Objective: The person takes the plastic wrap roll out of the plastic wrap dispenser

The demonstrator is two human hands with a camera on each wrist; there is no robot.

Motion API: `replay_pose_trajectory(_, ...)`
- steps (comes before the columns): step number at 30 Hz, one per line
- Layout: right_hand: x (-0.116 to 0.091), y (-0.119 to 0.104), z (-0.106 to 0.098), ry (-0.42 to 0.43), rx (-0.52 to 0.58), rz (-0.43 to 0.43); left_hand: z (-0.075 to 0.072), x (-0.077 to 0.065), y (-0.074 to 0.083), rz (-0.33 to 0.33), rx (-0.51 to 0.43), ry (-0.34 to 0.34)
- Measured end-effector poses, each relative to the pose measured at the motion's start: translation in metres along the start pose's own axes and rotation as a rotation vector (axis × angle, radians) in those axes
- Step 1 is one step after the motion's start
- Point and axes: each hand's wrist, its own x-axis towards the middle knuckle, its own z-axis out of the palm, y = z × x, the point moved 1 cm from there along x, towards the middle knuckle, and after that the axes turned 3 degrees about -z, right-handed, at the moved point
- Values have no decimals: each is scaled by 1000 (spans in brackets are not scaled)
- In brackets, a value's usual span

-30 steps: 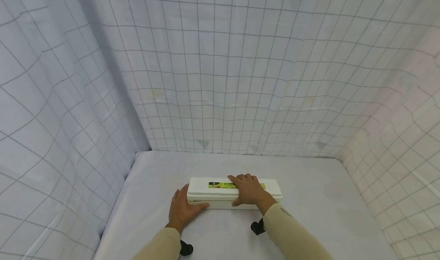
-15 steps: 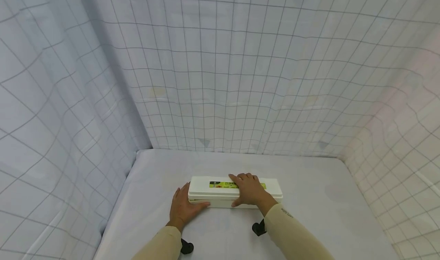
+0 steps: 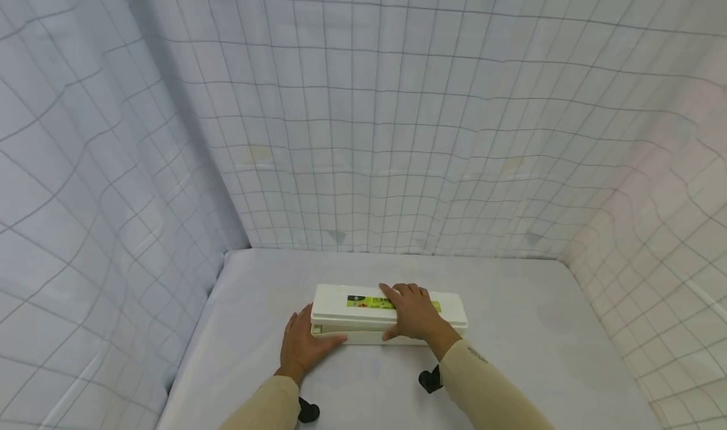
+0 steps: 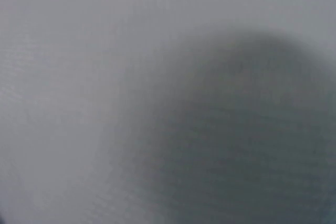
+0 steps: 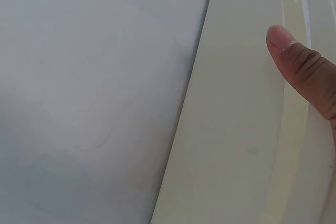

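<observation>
Raised slightly at its left front edge, the long white plastic lid [image 3: 332,300] gapes above its matching rectangular base [image 3: 363,338] on the white surface [image 3: 372,392], uncovering seemingly begun, right hand [image 3: 417,317] clamping its fingers across it, left hand [image 3: 300,343] bracing the base, fingers spread.

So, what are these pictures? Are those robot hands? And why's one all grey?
No robot: those are a person's bare hands, the left grip and the right grip. The big picture comes from a camera on the head, looking forward and down; the other two come from cameras on the wrists. On the white surface lies a long white box with a yellow-green label. The left grip holds its left end; the right grip spans the lid, which sits slightly raised at the left. The right wrist picture shows a thumb close up. The left one is too blurry to tell.
</observation>
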Motion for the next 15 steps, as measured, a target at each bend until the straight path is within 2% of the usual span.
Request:
replay_pose_trajectory(8,-14,5,3,120,-36,2,-1,0,-3,-8,19,-12)
replay_pose_trajectory(15,-33,18,5,195,-9,53,2,-1,-3,14,16,9)
